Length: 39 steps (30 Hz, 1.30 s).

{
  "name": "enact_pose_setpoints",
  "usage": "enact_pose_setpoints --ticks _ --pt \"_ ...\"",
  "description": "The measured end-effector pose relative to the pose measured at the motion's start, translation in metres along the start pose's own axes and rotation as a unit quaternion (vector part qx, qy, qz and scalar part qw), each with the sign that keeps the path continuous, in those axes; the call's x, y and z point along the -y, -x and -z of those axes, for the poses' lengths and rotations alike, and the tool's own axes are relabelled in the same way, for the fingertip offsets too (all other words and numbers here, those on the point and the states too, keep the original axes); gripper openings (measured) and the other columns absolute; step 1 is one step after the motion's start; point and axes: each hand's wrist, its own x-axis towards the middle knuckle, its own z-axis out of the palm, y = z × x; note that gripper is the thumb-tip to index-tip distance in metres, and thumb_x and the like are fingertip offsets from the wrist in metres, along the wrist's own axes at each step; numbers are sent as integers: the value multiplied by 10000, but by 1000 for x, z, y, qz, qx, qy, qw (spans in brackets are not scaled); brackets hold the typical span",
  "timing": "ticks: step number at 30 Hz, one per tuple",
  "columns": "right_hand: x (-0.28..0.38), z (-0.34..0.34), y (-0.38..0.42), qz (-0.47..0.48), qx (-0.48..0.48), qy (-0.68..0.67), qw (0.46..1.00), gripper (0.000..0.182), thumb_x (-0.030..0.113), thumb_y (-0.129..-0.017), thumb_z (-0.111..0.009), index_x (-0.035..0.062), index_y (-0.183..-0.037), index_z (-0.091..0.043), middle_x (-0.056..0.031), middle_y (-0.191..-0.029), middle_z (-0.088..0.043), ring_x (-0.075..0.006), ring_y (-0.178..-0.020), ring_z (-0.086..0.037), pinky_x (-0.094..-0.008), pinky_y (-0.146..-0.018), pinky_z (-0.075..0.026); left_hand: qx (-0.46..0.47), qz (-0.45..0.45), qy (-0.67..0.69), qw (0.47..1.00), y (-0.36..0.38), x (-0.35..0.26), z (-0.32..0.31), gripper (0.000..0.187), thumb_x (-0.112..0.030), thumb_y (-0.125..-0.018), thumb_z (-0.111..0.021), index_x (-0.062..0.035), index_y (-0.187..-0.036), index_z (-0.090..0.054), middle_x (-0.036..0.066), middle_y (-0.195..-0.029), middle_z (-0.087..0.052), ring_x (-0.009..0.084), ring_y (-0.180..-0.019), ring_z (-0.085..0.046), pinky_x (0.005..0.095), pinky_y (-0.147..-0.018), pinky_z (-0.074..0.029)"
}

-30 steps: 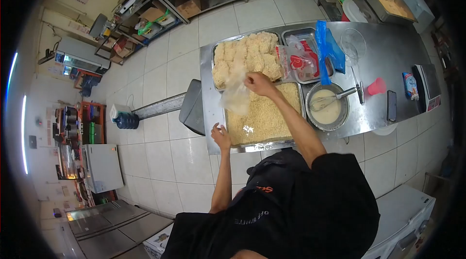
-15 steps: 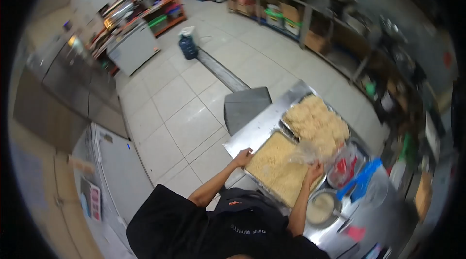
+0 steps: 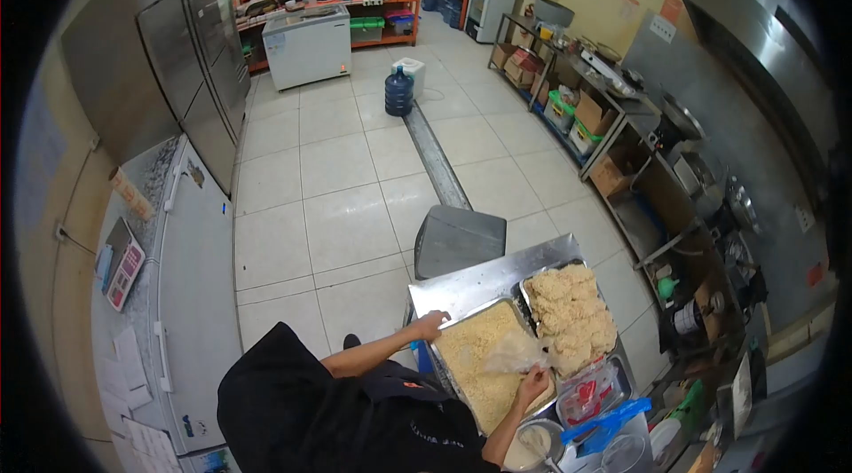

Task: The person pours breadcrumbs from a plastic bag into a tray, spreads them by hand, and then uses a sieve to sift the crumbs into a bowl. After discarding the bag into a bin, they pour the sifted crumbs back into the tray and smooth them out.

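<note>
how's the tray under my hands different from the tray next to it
The crumb tray holds a flat, loose bed of pale crumbs; the far tray is piled high with lumpy breaded pieces. The left hand rests on the crumb tray's near rim and the right hand holds a clear plastic bag over it, while nothing touches the far tray. Both are steel trays, side by side on the steel table.

Steel table [image 3: 470,282] at lower right of the frame, two trays side by side on it.

Crumb tray [image 3: 461,344] toward lower centre, left hand [image 3: 432,325] on its upper-left corner, right hand [image 3: 533,379] over its lower-right edge, pinching a plastic bag [image 3: 512,352]. Tray of breaded pieces [image 3: 572,315] just right. Batter bowl [image 3: 531,442] below, at bottom edge. Water jug [image 3: 398,93] on floor, upper centre. Chest freezer [image 3: 306,43] above it, upper left.
</note>
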Motion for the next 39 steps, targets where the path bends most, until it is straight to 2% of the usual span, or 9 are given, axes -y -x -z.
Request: enact_pose_setpoints --ticks 5,9,17,18,27,31,32,35,39 --pt "5 6 11 -13 20 61 998 285 156 -921 -534 55 -680 -422 -22 -548 -479 -86 -467 -484 -227 -442 -406 -32 7 -12 999 13 3 -3 472 -54 -653 -570 -89 -1118 -493 178 -1022 -536 353 -1058 -469 438 -874 -422" --pt "3 6 3 46 -2 66 997 294 147 -929 -522 54 -673 -409 -23 -545 -463 -82 -465 -458 -227 -458 -412 -106 -12 -27 994 19 -10 -12 450 -41 -659 -562 -84 -1102 -496 206 -989 -552 396 -992 -523 464 -833 -440" --pt "29 -10 18 25 50 11 998 277 141 -933 -509 45 -689 -420 -13 -555 -461 -92 -471 -462 -243 -474 -409 -146 -18 -123 981 18 -21 -26 333 -18 -754 -480 -25 -1087 -463 213 -944 -569 396 -897 -573 483 -740 -473" --pt "51 -15 24 73 45 68 994 281 134 -935 -507 47 -682 -421 -22 -549 -473 -85 -479 -466 -242 -478 -399 -138 -6 -121 983 19 -26 -21 315 -22 -770 -452 -26 -1085 -467 219 -929 -572 405 -869 -577 490 -723 -476" --pt "21 -21 48 -12 80 0 997 290 111 -937 -500 42 -673 -402 -20 -535 -472 -85 -472 -472 -246 -473 -420 -216 -80 -155 961 35 -22 -20 298 -4 -746 -468 -26 -1044 -478 201 -905 -569 409 -756 -581 510 -665 -468" --pt "19 -41 68 -43 102 -15 994 281 107 -933 -505 33 -677 -417 -27 -542 -489 -94 -469 -502 -250 -474 -441 -79 74 -186 977 33 -31 12 254 -151 -638 -633 -25 -859 -633 175 -877 -639 351 -789 -638 450 -650 -527" --pt "19 -45 75 -44 143 4 989 276 112 -927 -517 26 -679 -430 -30 -547 -498 -95 -480 -524 -243 -477 -448 -100 104 -180 973 28 -23 7 248 -214 -573 -684 -41 -749 -670 165 -809 -661 326 -805 -655 423 -677 -543" --pt "10 -48 86 4 190 53 980 274 114 -921 -528 29 -678 -436 -28 -549 -499 -91 -490 -532 -239 -477 -448 -149 92 -190 966 17 -5 -12 227 -275 -626 -690 -65 -699 -649 133 -742 -656 304 -750 -647 440 -635 -524" --pt "-6 -27 79 -19 72 44 996 276 124 -923 -527 29 -677 -446 -41 -559 -528 -98 -484 -547 -235 -455 -432 -167 31 -144 975 28 -17 -9 256 -327 -700 -683 -77 -725 -636 123 -746 -652 313 -735 -636 439 -636 -508"
